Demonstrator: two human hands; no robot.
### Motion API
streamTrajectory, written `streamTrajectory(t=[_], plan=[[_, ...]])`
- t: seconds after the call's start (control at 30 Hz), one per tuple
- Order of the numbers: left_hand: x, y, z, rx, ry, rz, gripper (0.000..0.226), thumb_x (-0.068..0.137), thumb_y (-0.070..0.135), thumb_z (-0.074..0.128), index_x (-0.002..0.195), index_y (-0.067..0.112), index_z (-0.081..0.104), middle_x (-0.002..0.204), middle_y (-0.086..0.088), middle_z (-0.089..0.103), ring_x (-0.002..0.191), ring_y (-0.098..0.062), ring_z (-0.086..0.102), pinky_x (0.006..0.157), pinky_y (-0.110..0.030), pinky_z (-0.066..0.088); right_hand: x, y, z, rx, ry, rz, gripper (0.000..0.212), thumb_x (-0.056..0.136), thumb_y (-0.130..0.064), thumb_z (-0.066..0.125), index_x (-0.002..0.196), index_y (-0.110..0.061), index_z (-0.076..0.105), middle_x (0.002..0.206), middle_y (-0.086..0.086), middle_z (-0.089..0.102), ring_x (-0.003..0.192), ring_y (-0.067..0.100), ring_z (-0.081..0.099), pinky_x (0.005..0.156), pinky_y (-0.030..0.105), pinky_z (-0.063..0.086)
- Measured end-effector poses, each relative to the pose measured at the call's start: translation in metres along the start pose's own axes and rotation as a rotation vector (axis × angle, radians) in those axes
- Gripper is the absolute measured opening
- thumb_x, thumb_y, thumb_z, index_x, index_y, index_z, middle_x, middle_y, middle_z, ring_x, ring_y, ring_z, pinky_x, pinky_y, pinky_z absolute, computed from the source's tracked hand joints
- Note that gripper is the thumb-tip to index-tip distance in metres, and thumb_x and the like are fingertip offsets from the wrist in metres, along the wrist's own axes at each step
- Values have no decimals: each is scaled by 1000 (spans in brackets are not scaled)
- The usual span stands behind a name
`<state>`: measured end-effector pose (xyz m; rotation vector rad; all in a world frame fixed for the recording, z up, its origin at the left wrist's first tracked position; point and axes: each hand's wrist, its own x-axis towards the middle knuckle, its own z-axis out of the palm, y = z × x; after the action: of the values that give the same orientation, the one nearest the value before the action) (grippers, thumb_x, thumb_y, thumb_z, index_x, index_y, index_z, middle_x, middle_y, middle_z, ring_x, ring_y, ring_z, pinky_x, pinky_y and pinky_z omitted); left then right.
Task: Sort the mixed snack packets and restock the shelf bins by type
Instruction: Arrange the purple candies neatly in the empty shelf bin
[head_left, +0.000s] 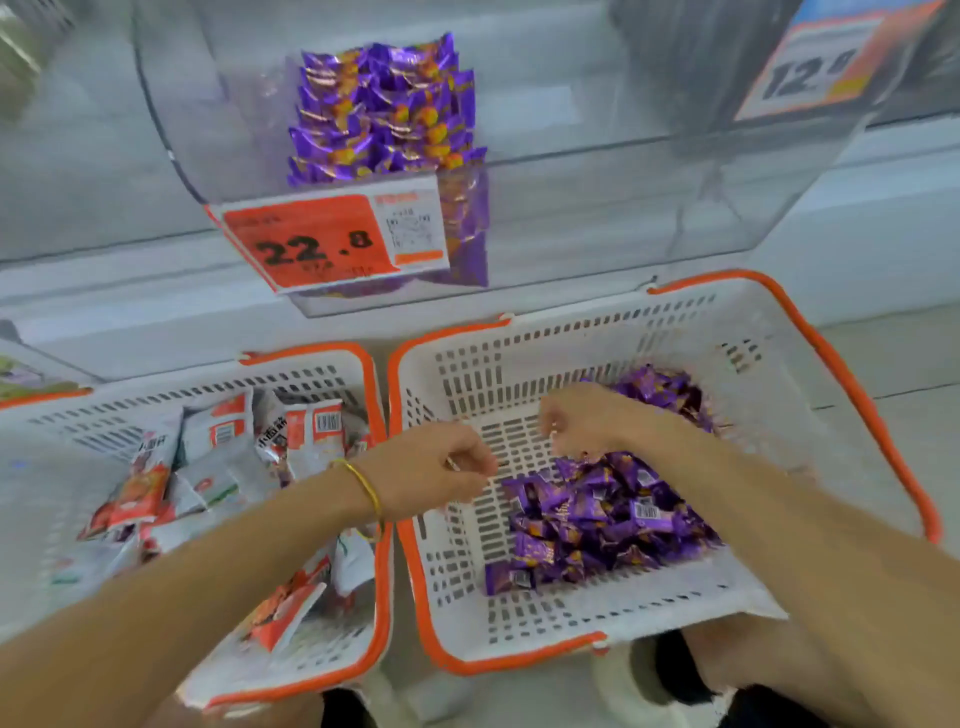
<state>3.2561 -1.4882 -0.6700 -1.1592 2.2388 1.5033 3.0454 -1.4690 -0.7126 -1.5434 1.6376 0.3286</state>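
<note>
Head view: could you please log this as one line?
left hand: over right basket; right hand: at purple packets; grips: unclear; shelf bin: part full

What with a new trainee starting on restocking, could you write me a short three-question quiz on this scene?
1. True or false: the left hand and the right hand are both over the right basket.
2. Multiple choice: the price tag on the clear shelf bin that holds purple packets reads: A) 12.8 B) 22.8 C) 28.2
3. Fill in the blank: the white-and-red packets lie in the ___ basket.

Key: 1 true; 2 B; 3 left.
</note>
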Motion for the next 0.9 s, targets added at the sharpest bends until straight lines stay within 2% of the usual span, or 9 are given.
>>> streamTrajectory(t=[0.1, 0.27, 0.33, 0.47, 0.53, 0.6, 0.73, 0.8, 0.9], plan=[[11, -25, 20, -2, -52, -81, 13, 93, 19, 55, 105, 24, 59, 110, 5, 59, 88, -6, 61, 63, -14, 50, 66, 42, 83, -253, -90, -38, 74, 86, -33, 68, 147, -18, 29, 147, 15, 35, 129, 33, 41, 103, 41, 41], [11, -48, 28, -61, -49, -173, 11, 94, 18, 54, 103, 22, 58, 106, 8, 58, 88, -8, 60, 70, -18, 52, 118, 55, 158, -397, -41, -68, 102, 76, -66, 62, 150, -37, -2, 159, 9, -8, 141, 45, 10, 104, 61, 30], [11, -52, 26, -69, -36, -215, 13, 94, 18, 53, 105, 20, 59, 101, 9, 59, 89, -9, 61, 73, -17, 51, 126, 48, 179, -487, -52, -68, 97, 79, -63, 61, 150, -35, 1, 158, 11, -8, 139, 48, 9, 101, 60, 32], [11, -58, 26, -120, -36, -267, 12, 94, 16, 52, 102, 19, 60, 101, 2, 64, 82, -6, 62, 66, -12, 48, 123, 38, 191, -525, 21, -88, 58, 90, -24, 62, 140, -22, 33, 143, 16, 26, 121, 43, 39, 93, 52, 41], [13, -59, 26, -154, -20, -282, 12, 94, 17, 52, 103, 18, 60, 100, 6, 63, 81, -5, 62, 64, -13, 49, 121, 43, 184, -379, 26, -155, 48, 88, -18, 64, 132, -19, 43, 134, 14, 35, 112, 38, 48, 89, 46, 45], [16, -57, 28, -191, -8, -274, 11, 95, 16, 51, 101, 18, 60, 98, 7, 63, 82, -6, 63, 65, -15, 51, 114, 50, 176, -62, 56, -198, 46, 85, -19, 68, 127, -20, 50, 127, 9, 41, 107, 33, 51, 87, 40, 47], [22, -52, 32, -251, 45, -240, 9, 95, 15, 51, 99, 21, 57, 104, -3, 62, 90, -17, 66, 74, -24, 57, 82, 49, 133, 647, 221, -143, 48, 80, -21, 76, 123, -24, 57, 132, -1, 50, 122, 16, 46, 101, 28, 38], [24, -47, 33, -310, 71, -251, 25, 94, 20, 54, 118, 20, 51, 120, -3, 54, 96, -18, 65, 82, -31, 56, 57, 40, 104, 875, 238, -114, 44, 80, -20, 75, 121, -27, 59, 133, -9, 49, 121, 8, 44, 93, 21, 38], [22, -28, 35, -505, 54, -266, 66, 88, 35, 60, 144, 24, 26, 145, -3, 32, 119, -17, 50, 86, -30, 54, 18, 18, 71, 1136, 260, -145, 39, 81, -13, 74, 113, -32, 63, 122, -9, 55, 101, 10, 58, 78, 26, 49]])
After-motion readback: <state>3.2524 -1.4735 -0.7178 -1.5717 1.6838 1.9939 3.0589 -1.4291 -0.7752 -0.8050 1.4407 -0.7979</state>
